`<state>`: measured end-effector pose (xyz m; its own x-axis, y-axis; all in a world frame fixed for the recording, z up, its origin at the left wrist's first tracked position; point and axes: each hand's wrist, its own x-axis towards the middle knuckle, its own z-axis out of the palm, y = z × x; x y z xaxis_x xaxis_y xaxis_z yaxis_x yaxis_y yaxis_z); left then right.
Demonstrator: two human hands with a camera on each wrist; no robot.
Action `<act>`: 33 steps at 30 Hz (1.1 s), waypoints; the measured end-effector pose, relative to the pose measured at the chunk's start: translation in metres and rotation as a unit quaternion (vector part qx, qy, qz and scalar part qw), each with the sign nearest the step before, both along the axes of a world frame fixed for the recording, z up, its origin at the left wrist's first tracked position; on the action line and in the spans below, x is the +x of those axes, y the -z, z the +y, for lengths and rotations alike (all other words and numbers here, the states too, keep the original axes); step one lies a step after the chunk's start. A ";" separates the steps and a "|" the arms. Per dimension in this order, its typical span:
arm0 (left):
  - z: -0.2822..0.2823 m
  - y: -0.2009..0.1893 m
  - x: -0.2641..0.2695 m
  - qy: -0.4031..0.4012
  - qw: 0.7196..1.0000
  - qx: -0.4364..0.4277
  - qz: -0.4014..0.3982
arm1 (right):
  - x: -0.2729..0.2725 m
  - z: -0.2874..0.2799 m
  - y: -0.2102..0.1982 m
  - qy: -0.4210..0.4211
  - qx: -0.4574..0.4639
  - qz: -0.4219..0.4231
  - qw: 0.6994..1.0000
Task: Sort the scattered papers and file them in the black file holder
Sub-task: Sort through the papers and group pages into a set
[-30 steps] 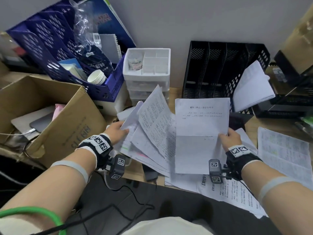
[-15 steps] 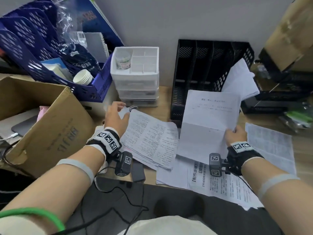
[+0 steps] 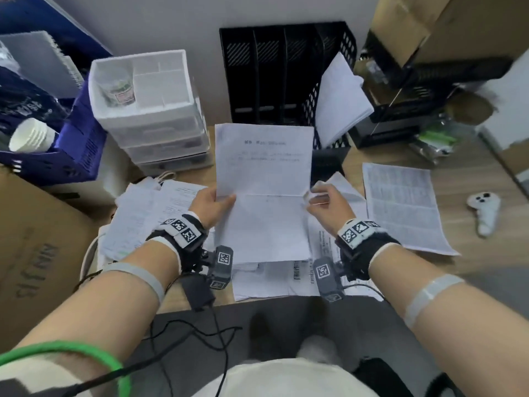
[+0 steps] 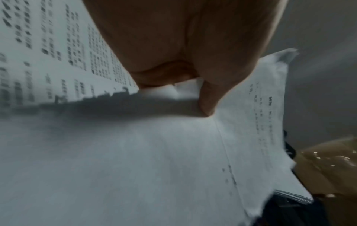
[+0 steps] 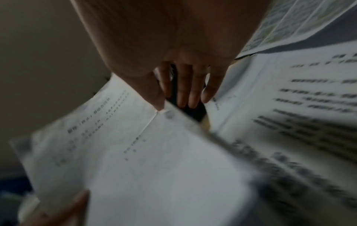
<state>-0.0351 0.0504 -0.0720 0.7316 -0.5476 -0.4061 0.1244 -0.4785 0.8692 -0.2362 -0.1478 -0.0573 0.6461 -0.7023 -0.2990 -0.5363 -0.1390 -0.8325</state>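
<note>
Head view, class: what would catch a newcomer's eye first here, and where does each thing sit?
First, the creased sheet held up at the centre, the left hand pinching its left edge and the right hand at its right edge. Behind it stands the black file holder, one sheaf of papers leaning from its right slot. Printed papers lie scattered across the desk.

A wooden table (image 3: pixel 469 179) carries everything. Scattered papers (image 3: pixel 160 207) lie loose across its near middle, and one densely printed sheet (image 3: pixel 400 204) lies flat to the right. A white controller (image 3: pixel 485 209) rests at the right edge. At the far side stand a white drawer unit (image 3: pixel 154 116) on the left, the black file holder (image 3: pixel 286 70) beside it, and a blue file rack (image 3: pixel 83 144) at far left.
</note>
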 end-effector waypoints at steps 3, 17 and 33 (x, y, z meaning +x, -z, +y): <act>0.020 0.020 0.018 -0.055 0.996 0.059 -0.048 | -0.022 0.024 0.033 -0.116 -0.041 0.156 0.980; 0.082 0.017 0.014 -0.148 0.977 0.145 -0.040 | -0.022 0.090 0.105 -0.437 -0.265 0.361 0.780; 0.090 0.013 0.012 -0.144 0.978 0.150 -0.009 | -0.028 0.057 0.085 -0.426 -0.333 0.364 0.759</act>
<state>-0.0232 0.1403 -0.0848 0.8466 -0.1757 -0.5023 0.2775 -0.6597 0.6984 -0.2640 -0.0904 -0.1423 0.7845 -0.2737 -0.5564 -0.2992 -0.9530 0.0470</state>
